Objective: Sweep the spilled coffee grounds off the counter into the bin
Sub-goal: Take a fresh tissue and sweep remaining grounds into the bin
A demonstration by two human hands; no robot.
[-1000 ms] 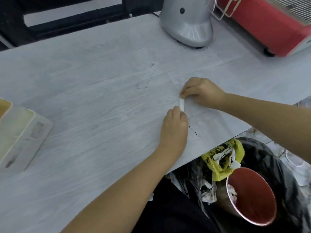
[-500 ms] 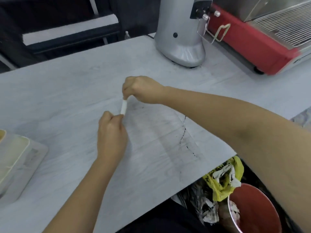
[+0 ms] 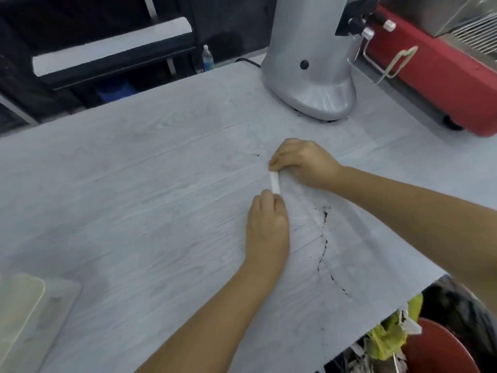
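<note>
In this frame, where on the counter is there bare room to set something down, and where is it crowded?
The broad stretch of counter left of both hands, between the far edge and the pale tray, is bare. Crowded: the far right, with the silver grinder and red machine, and the line of coffee grounds right of the left hand.
</note>
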